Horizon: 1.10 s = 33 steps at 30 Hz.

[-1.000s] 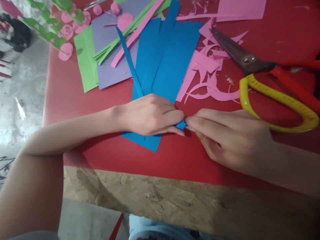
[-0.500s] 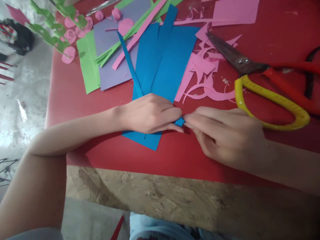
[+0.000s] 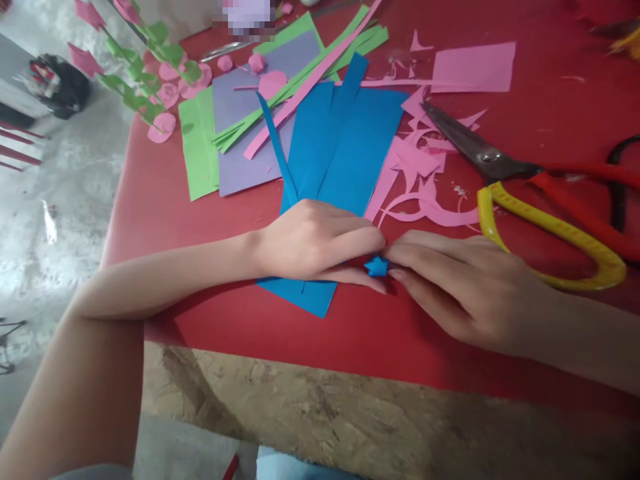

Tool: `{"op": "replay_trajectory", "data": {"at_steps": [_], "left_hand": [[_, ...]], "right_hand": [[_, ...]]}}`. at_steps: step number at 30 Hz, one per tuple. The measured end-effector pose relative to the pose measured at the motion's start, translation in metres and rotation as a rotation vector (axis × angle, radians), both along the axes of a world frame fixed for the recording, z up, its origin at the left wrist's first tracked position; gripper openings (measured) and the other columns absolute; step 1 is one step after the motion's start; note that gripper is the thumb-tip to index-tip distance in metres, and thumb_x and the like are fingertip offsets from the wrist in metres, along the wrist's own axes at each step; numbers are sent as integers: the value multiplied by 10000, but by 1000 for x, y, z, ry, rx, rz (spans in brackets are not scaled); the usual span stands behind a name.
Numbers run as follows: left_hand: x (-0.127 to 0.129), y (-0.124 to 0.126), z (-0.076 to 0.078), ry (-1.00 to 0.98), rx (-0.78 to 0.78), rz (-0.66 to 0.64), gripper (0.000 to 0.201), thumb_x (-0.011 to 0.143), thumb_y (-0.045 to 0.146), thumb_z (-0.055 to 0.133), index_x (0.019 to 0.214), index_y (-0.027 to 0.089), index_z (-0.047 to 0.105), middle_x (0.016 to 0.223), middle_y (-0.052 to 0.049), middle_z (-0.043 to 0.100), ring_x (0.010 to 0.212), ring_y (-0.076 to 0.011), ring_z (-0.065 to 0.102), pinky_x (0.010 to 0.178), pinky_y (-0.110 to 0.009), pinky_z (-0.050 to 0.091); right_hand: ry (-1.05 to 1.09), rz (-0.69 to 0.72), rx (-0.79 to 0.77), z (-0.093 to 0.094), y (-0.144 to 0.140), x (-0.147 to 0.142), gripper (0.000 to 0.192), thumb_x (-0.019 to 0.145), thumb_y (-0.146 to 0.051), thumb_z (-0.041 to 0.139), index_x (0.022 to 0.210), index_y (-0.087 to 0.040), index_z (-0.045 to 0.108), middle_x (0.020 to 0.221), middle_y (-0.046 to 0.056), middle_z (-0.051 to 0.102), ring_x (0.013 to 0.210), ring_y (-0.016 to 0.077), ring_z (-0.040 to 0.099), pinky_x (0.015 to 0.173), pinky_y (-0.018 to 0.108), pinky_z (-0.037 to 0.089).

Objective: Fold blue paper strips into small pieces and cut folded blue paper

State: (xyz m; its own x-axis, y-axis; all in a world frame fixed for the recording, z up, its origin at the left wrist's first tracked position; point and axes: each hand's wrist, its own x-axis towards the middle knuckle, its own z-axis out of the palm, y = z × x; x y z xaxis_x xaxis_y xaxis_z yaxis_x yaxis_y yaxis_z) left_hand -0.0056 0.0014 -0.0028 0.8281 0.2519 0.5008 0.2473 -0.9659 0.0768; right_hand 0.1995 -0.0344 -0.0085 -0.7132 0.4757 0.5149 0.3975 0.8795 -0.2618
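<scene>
A small folded blue paper star (image 3: pixel 377 267) sits between my two hands, just above the red tabletop. My left hand (image 3: pixel 320 243) comes in from the left and pinches the star between thumb and fingers. From the right, my right hand (image 3: pixel 460 283) grips its other side with closed fingertips. Under my left wrist and hand lie blue paper sheets (image 3: pixel 367 140), partly hidden by it. A narrow blue paper strip (image 3: pixel 277 143) slants down toward my left knuckles.
Scissors (image 3: pixel 493 157) with a yellow and a red handle lie at my right. Pink paper scraps (image 3: pixel 420 167) spread beside them. Green strips and a purple sheet (image 3: pixel 250 170) lie at the back left, near pink paper flowers (image 3: pixel 167 93). The wooden table edge (image 3: pixel 300 393) is closest to me.
The view has shifted, so the table things appear lower and further right. More of the blue star now shows between my fingertips, and my left thumb and fingers are slightly wider apart.
</scene>
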Motion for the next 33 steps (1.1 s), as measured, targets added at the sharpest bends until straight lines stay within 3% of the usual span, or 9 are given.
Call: {"op": "replay_trajectory", "data": {"at_steps": [4,14,21,28,33], "left_hand": [[0,-1,0,12,69,0,328,882,494,433,788,180,454,608,57,560,524,-65,535,474,-220,295],[-1,1,5,57,140,-23,396,878,517,424,678,178,460,526,63,509,478,-63,509,452,-218,280],[0,2,6,76,105,-43,396,853,505,485,633,177,468,495,54,508,466,-78,492,439,-236,284],[1,0,4,58,33,-35,369,883,476,447,695,163,497,542,29,558,481,-91,516,451,-250,288],[1,-2,6,117,-27,-49,349,924,432,354,773,156,506,622,-5,607,525,-105,539,464,-246,322]], "right_hand": [[-14,30,-52,1,-1,1,153,899,-163,394,961,-119,527,796,54,636,660,160,622,511,281,410],[6,-1,48,-2,-1,2,78,897,-157,476,949,-128,527,797,27,640,676,120,607,546,264,408],[-14,-13,89,-1,0,3,47,896,-157,491,936,-145,514,773,16,638,653,117,602,520,266,397],[19,-28,53,-2,0,1,66,892,-137,477,854,-163,524,703,-7,615,593,109,583,498,250,390],[38,-31,40,-4,0,3,83,892,-129,471,930,-142,543,780,10,654,676,109,618,571,237,429]]}}
